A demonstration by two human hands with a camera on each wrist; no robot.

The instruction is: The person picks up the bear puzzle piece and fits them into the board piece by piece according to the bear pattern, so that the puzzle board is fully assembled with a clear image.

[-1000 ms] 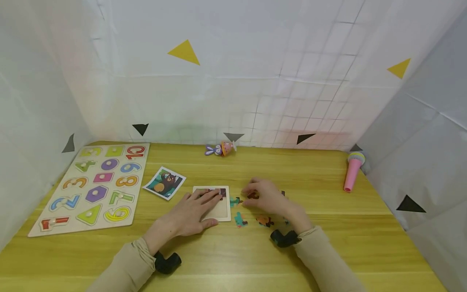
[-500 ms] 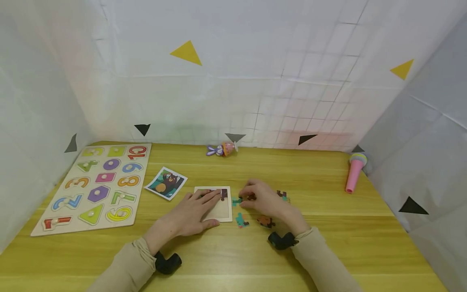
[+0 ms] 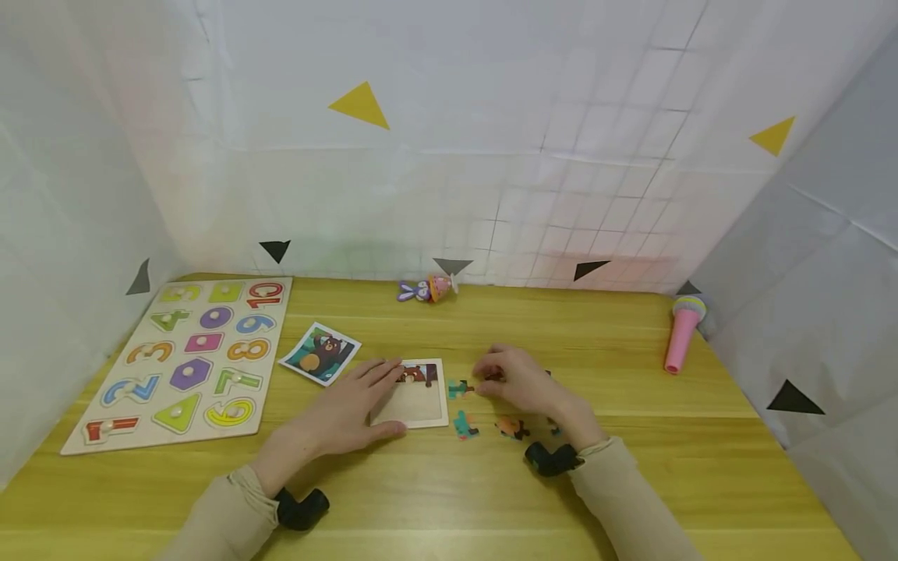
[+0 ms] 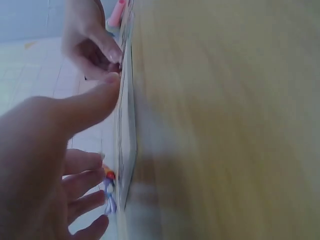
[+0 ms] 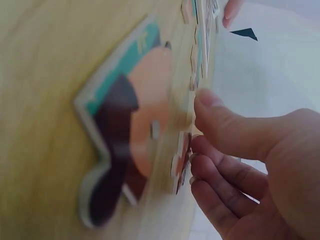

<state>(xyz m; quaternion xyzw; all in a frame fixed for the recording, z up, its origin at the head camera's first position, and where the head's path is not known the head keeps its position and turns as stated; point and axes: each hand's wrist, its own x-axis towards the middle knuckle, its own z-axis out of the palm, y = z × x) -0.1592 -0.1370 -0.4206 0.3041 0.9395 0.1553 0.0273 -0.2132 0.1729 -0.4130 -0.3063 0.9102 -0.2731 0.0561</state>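
My left hand (image 3: pixel 344 409) lies with straight fingers across the left side of a small white-rimmed puzzle tray (image 3: pixel 445 405). Along the tray's top edge sit puzzle pieces showing a bear's head (image 3: pixel 415 375); bare wood shows below them. To the right, my right hand (image 3: pixel 522 383) hovers low over loose puzzle pieces. In the right wrist view its fingertips are right at a brown puzzle piece (image 5: pixel 181 162), with the thumb (image 5: pixel 207 97) held apart. Nearby lie a teal piece (image 3: pixel 459 389), another teal piece (image 3: pixel 464 425) and an orange-brown piece (image 3: pixel 510 426).
A bear picture card (image 3: pixel 320 354) lies left of the tray. Farther left is a number-and-shape board (image 3: pixel 231 312) with knobs. A purple rabbit toy (image 3: pixel 426 289) lies at the back, a pink toy microphone (image 3: pixel 684 333) at the far right.
My left hand has slid left over the tray, uncovering the bear's-head pieces. My right hand has shifted slightly right, away from the teal piece beside the tray.
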